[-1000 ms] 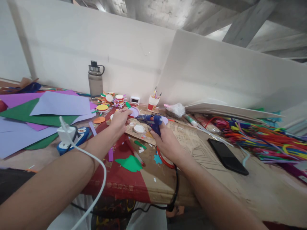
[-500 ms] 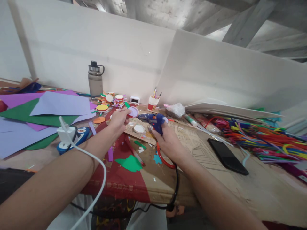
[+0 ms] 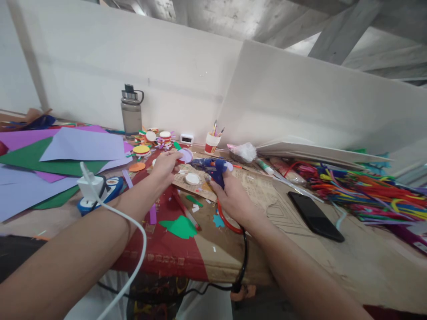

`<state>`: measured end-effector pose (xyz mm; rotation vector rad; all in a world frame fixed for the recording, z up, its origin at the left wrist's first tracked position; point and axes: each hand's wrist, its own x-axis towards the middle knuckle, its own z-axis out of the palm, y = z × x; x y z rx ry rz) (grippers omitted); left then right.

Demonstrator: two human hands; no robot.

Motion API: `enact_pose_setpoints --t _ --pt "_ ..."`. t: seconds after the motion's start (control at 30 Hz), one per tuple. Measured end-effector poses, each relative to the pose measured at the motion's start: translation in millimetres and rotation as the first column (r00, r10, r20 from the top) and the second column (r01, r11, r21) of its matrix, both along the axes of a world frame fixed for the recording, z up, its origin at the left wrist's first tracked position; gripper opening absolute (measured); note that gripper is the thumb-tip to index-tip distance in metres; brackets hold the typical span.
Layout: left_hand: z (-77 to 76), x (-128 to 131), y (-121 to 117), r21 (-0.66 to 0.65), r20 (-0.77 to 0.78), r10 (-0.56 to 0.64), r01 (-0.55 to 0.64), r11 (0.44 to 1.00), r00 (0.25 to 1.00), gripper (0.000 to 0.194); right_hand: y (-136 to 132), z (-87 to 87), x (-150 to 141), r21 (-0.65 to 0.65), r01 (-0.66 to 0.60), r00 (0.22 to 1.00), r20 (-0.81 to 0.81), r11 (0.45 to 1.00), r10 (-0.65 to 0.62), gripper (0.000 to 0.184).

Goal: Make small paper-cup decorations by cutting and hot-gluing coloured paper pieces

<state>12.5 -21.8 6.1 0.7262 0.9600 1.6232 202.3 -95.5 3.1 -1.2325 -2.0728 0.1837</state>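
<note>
Left hand (image 3: pixel 167 168) is pinching the lilac-faced disc (image 3: pixel 185 155), right hand (image 3: pixel 232 192) is gripping the glue gun (image 3: pixel 216 169) just right of it; gluing appears unfinished, decorated drums (image 3: pixel 164 139) are sitting farther left, seemingly done, while a white disc (image 3: pixel 192 178) is lying bare nearer.

Both arms were bare and extended forward, converging toward the middle. The left forearm (image 3: pixel 90 240) rose diagonally from the lower left; the left hand (image 3: pixel 166 168) was in a pinch, fingertips directed rightward. The right forearm (image 3: pixel 293 262) rose from the lower right; the right hand (image 3: pixel 233 195) was curled in a grip. The hands were near each other, not touching.
</note>
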Motion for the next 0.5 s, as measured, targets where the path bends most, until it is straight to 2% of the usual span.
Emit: enact_pose_setpoints --t 0.13,0.3,0.43,0.5 --pt "-0.8 -1.2 2.7 -0.011 0.008 -0.002 0.002 1.000 1.000 0.018 1.1 -1.9 0.9 0.009 -0.004 1.000 -0.003 1.000 0.004 0.030" --pt "0.7 -5.1 6.6 -0.071 0.032 0.083 -0.080 0.994 0.996 0.020 -1.9 2.1 1.3 -0.011 0.019 1.000 -0.017 1.000 -0.019 0.030" --pt "2.4 -8.6 7.7 -0.096 0.056 0.109 -0.103 0.990 0.992 0.020 -2.0 12.8 17.7 -0.082 0.130 0.987 -0.087 0.988 -0.137 0.029" --pt "2.7 -9.5 8.3 -0.095 0.067 0.117 -0.111 0.989 0.991 0.019 4.4 13.0 37.3 -0.185 0.203 0.970 -0.099 0.962 -0.224 0.022"
